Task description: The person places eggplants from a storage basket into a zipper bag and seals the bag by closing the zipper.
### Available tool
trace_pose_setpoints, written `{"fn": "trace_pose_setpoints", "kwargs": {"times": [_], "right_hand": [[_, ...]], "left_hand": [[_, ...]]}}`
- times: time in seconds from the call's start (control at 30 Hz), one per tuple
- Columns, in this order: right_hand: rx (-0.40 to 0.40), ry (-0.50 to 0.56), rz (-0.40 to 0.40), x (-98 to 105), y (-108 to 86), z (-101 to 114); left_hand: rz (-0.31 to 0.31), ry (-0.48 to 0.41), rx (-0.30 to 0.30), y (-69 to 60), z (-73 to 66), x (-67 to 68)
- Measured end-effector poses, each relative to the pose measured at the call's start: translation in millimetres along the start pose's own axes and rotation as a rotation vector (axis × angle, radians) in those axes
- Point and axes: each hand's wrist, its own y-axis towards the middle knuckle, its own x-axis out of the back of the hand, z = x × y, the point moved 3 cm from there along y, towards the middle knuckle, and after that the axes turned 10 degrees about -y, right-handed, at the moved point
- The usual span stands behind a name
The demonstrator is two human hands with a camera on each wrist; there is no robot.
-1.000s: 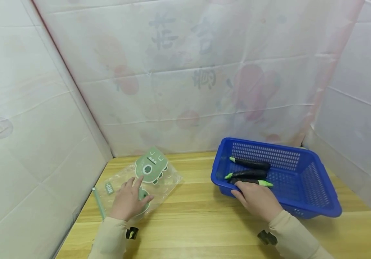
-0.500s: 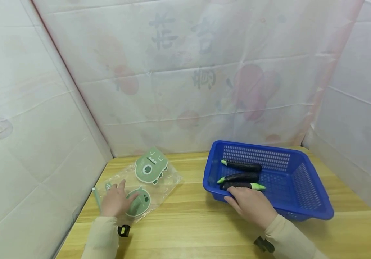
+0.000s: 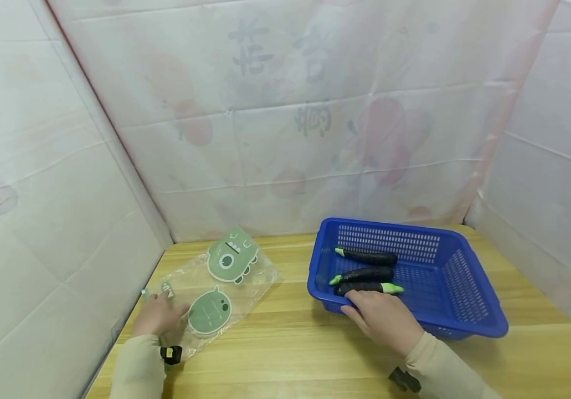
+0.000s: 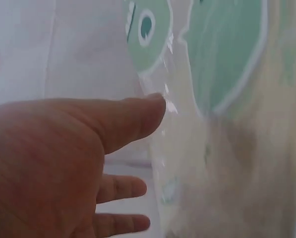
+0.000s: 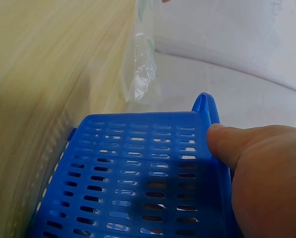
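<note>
A clear plastic zip bag [image 3: 260, 280] with green cartoon animal prints lies flat at the left of the table. Over its left end, by the green strip, is my left hand [image 3: 158, 317]. In the left wrist view the thumb and visible fingers are stretched out beside the bag [image 4: 227, 59]; the fingertips' contact is unclear. My right hand [image 3: 386, 322] grips the near rim of a blue perforated plastic basket [image 3: 422, 291], thumb outside; the other fingers are mostly hidden. Inside lie three dark eggplants [image 3: 369, 257] with green stem ends, at its left side.
A wood-grain table [image 3: 275, 354] carries everything. White printed cloth walls [image 3: 285, 138] close off the back, left and right. The basket stands near the right back corner, the bag near the left wall.
The basket has slid to the left and slightly nearer, the right hand on its rim throughout. My left hand has moved left across the bag, uncovering the round green print.
</note>
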Motion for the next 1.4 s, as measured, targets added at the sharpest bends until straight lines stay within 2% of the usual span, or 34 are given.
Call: {"fn": "trace_pose_setpoints", "kwargs": {"times": [0.17,0.3,0.4,0.67,1.13,1.4], "right_hand": [[-0.014,-0.002,0.021,1,1.2,-1],[-0.006,0.004,0.047,3,2.8,0],[0.001,0.013,0.044,5,3.2,2],[0.046,0.040,0.028,6,2.5,8],[0.036,0.044,0.038,9,-0.6,6],[0.030,0.073,0.120,14,1.8,6]], "left_hand": [[0.053,-0.010,-0.050,15.5,8.2,-2.7],[0.099,-0.034,-0.042,26.7,7.7,-6.7],[0.111,-0.028,-0.045,35.2,4.4,-8.5],[0.114,-0.017,-0.042,32.5,3.0,-5.8],[0.107,0.006,-0.054,32.6,-5.2,-4.1],[0.117,0.012,-0.055,31.4,-3.6,-3.4]]}}
